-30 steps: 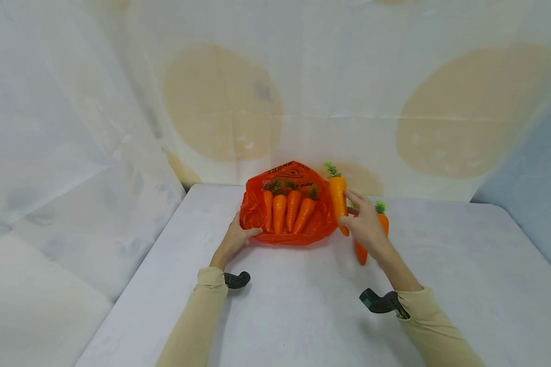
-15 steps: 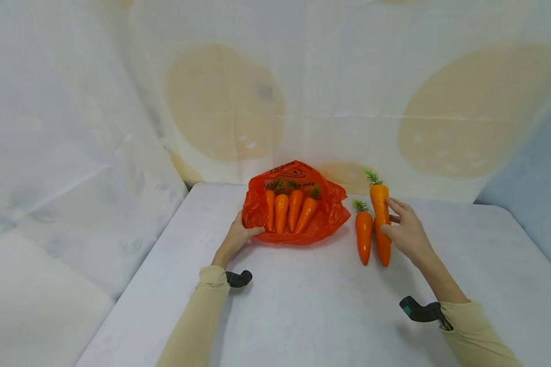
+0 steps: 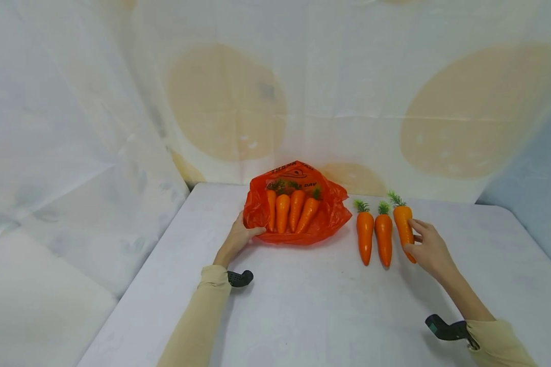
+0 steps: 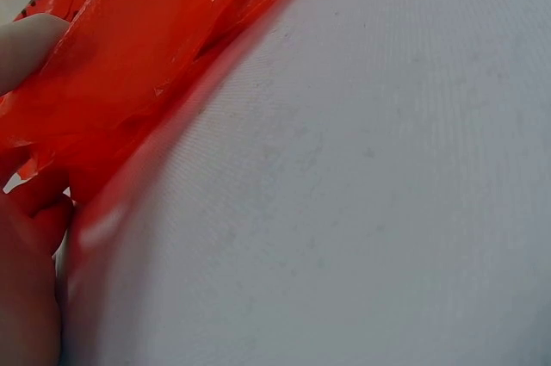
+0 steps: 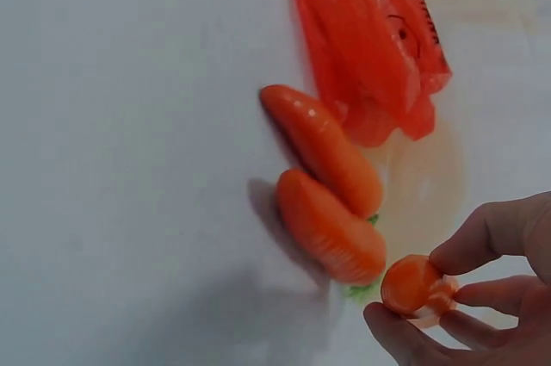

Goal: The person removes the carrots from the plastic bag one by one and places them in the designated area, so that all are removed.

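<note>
A red plastic bag [image 3: 328,224] with black print lies on its side, its mouth toward me and several carrots [image 3: 282,214] inside. My left hand [image 3: 236,238] grips the bag's left edge, thumb inside the lower rim; the left wrist view shows red plastic between thumb and fingers. My right hand [image 3: 431,248] pinches a carrot [image 3: 403,224] with a green top between thumb and fingertips. In the right wrist view that carrot [image 5: 411,284] is seen end-on. Left of it, two more carrots lie side by side on the table, one nearer the bag [image 3: 365,237], the other [image 3: 383,239] beside my hand.
The white-covered table [image 3: 303,306] runs up to a pale cloth backdrop [image 3: 340,92] with tan round patches. Another cloth wall [image 3: 64,178] closes off the left side. A dark camera mount sits on each wrist.
My right hand has carried the carrot rightward from beside the bag, past the two lying carrots, and lowered it toward the table. The left hand keeps its grip on the bag.
</note>
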`<action>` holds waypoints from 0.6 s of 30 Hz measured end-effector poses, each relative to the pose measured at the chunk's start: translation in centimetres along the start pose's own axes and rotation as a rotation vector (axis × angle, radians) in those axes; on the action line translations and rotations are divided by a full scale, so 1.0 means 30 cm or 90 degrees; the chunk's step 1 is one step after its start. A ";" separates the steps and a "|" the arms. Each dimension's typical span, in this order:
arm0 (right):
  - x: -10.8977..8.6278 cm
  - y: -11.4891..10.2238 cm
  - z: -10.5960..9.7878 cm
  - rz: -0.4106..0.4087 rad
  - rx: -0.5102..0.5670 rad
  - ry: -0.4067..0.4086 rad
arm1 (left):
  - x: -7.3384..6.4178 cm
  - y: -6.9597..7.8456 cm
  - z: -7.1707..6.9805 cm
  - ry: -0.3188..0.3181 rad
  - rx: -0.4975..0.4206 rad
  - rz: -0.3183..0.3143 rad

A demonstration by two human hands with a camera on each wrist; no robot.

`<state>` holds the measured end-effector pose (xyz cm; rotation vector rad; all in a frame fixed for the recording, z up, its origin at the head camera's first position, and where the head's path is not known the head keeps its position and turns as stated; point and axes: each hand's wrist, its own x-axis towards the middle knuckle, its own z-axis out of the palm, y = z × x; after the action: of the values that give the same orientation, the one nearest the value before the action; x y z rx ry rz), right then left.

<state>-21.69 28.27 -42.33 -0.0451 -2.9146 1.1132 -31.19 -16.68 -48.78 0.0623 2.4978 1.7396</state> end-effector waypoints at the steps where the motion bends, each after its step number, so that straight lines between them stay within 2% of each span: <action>1: -0.002 0.010 0.002 0.002 -0.005 -0.002 | -0.001 0.000 0.000 0.001 0.000 0.000; 10: -0.009 0.087 0.033 0.024 -0.075 -0.032 | 0.003 -0.004 0.003 -0.001 -0.005 0.003; 18: -0.004 0.082 0.049 0.013 -0.111 -0.027 | 0.000 0.001 0.003 0.006 0.001 0.002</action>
<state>-21.56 29.11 -45.07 -0.0543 -3.0476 0.8690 -31.17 -16.60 -48.79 0.0584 2.5071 1.7436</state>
